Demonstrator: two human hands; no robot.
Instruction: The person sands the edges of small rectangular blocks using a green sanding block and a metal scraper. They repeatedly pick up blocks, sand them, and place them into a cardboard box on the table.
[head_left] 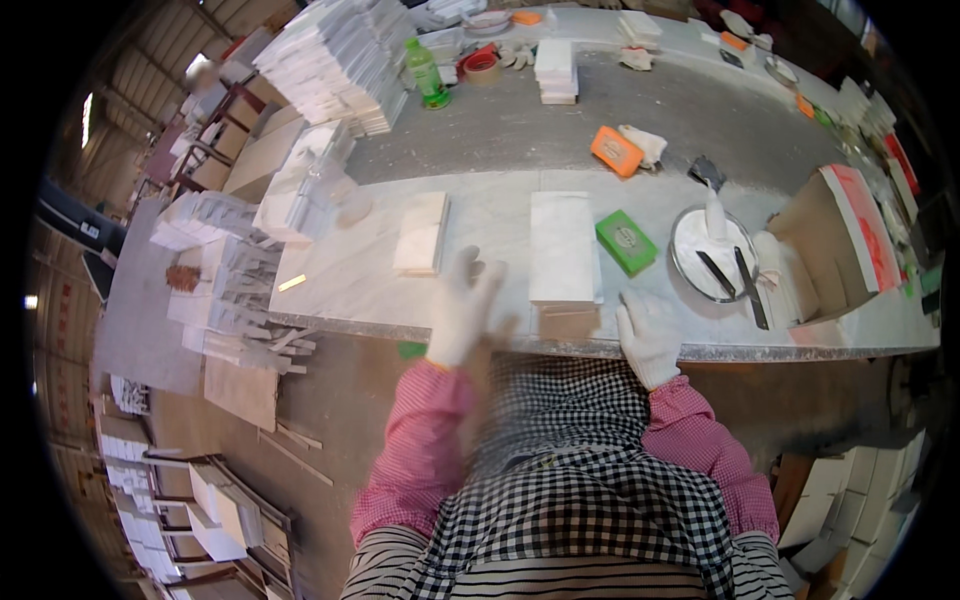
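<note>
My left hand [463,308], in a white glove, hovers over the table's front edge with nothing in it. Its fingers are apart and slightly blurred. Just beyond it lies a small stack of white tiles [421,234]. My right hand [650,338], gloved too, rests at the front edge, its fingers stretched out and holding nothing. Between the two hands, a longer white stack of tiles [562,245] lies flat, close to the edge. To its right sits a green block [626,243] with a printed label.
At right, a round metal bowl [682,275] of white material carries two dark-bladed knives [748,285], beside an open cardboard box [815,250]. Farther back lie an orange block [617,151] and a green bottle [427,74]. Tall tile stacks [335,60] rise at back left.
</note>
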